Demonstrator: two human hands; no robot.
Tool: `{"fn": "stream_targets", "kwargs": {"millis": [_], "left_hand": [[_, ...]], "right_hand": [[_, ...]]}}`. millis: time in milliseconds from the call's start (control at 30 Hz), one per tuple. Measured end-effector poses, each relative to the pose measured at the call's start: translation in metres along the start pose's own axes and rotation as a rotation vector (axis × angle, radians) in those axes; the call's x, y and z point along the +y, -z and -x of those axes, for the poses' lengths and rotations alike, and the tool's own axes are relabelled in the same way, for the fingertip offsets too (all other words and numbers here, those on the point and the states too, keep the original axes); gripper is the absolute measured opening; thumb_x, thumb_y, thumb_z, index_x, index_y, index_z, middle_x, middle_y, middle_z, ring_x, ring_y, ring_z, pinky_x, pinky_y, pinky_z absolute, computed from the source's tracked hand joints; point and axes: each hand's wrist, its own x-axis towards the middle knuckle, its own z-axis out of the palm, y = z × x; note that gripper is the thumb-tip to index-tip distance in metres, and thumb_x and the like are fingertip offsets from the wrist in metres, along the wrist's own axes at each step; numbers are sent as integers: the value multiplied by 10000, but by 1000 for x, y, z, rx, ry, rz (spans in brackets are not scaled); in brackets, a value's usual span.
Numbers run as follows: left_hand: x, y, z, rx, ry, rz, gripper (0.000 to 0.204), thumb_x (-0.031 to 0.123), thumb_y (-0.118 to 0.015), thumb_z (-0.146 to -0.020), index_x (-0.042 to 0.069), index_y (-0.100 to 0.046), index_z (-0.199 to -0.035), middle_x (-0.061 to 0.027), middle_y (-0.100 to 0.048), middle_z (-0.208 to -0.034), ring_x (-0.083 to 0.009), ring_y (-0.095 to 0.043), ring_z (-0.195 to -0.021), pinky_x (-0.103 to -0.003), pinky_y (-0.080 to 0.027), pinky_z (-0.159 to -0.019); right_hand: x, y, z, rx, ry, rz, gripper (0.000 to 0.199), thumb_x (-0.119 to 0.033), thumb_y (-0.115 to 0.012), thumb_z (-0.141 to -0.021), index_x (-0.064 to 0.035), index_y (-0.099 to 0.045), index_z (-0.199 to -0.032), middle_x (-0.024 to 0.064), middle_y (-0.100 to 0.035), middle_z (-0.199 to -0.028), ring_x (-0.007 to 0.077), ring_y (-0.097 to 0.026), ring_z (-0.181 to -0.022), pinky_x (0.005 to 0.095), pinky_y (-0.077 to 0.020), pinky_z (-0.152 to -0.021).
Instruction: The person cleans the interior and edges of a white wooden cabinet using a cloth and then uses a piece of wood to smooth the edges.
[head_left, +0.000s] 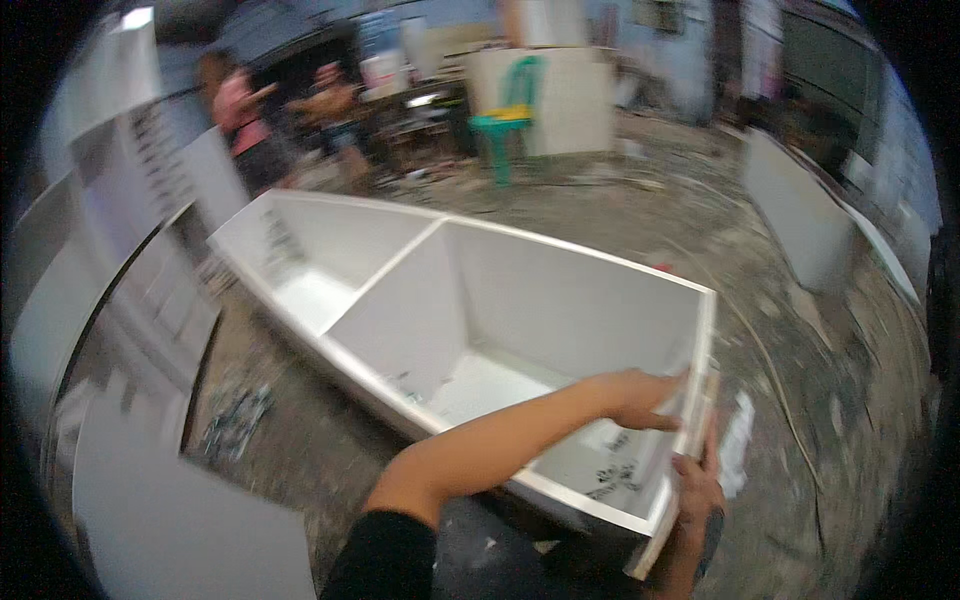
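Note:
A long white box frame (575, 245), split by a divider (390, 275), lies open side up on the ground before me. My left hand (640, 398) reaches across it to the right end panel, fingers stretched out and thumb apart at the panel's inner edge; its fingertips are blurred. At the outer side of that end, my right hand (700, 492) is closed round a narrow wooden strip (652, 555), which runs along the panel's edge. Dark marks show on the box's inner faces.
White panels (190, 520) stand and lie on the left, and another panel (800, 210) leans at the right. A cable (765, 350) crosses the rough floor. Behind are a green chair (505, 120) and two people (240, 110), blurred.

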Motion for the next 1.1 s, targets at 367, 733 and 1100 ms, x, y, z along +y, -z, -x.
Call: {"fn": "stream_targets", "kwargs": {"millis": [367, 733, 1100], "left_hand": [[4, -3, -11, 3, -18, -25, 925, 576, -424, -913, -75, -43, -1448, -341, -560, -1136, -465, -578, -1021, -464, -445, -929], [-3, -3, 0, -3, 15, -2, 948, 551, -510, -883, -17, -25, -1466, -318, -613, -1023, -475, -602, -929, -474, -462, -873], [2, -3, 6, -9, 50, -8, 980, 565, -515, -876, 4, 21, -1474, -325, -571, -1125, -464, -599, -969, -464, -458, -903]], "right_hand": [[-34, -11, 5, 0, 4, 7, 856, 69, -575, -665, -6, -269, -1460, 154, -367, -1445, 225, -399, -1285, 337, -311, -1066], [-32, -25, 6, 44, -99, 106, 896, -95, -518, -623, 0, -231, -1466, 242, -321, -1444, 335, -352, -1315, 393, -261, -1096], [-17, -15, 1, -31, 8, 59, 882, -88, -526, -656, 5, -211, -1474, 210, -283, -1477, 311, -350, -1323, 365, -270, -1084]]}}
